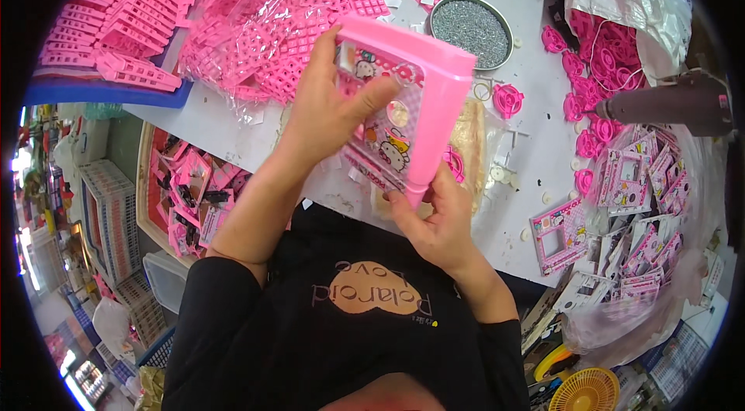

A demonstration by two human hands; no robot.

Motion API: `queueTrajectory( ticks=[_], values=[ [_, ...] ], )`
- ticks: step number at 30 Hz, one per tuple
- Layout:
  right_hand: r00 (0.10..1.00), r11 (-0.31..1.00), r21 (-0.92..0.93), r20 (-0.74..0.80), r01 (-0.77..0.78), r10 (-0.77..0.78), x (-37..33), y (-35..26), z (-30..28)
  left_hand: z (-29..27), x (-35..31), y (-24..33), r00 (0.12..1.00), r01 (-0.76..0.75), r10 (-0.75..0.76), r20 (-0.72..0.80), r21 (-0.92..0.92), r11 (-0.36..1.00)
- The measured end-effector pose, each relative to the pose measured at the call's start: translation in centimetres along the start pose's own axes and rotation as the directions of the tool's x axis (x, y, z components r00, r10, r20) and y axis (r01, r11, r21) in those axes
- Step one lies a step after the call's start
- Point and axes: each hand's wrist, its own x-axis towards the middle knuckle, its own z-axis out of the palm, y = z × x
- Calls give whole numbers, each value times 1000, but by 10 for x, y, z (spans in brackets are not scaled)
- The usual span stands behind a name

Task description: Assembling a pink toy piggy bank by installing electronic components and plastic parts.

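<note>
A pink plastic casing [442,104] is held up in front of me, tilted, between both hands. Set in its face is a printed panel [388,131] with cartoon pictures and a clear sheen. My left hand [334,112] grips the casing's left side, thumb lying over the panel and fingers behind it. At the lower corner, my right hand [438,221] pinches the casing between thumb and fingers. Beneath it lies a cream-coloured pad [472,143], partly covered, with a pink ring-shaped part [453,165] showing beside the casing.
A round tin [510,32] of small metal screws stands beyond the casing. A clear bag of pink keypads [264,31] and a blue crate [159,94] are left. Rightward are a dark power screwdriver [667,106], pink ring parts [609,62] and bagged printed panels [648,209].
</note>
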Motion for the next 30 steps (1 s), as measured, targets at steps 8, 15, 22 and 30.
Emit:
queueTrajectory(
  ticks=[8,15,22,30],
  values=[
    [988,988,152,155,-29,5,-8,-13,-21,-7,-1,14,992,26,-28,-124,-19,999],
    [992,916,382,73,-125,105,-9,-10,-32,-4,-12,17,961,249,-274,-41,-300,921],
    [991,908,400,85,-127,101,-7,-7,-43,-4,-46,5,995,-95,99,-24,126,987],
    [978,865,-467,178,184,-112,49,12,-124,-1,-1,-8,752,-630,479,453,282,723]
  ],
)
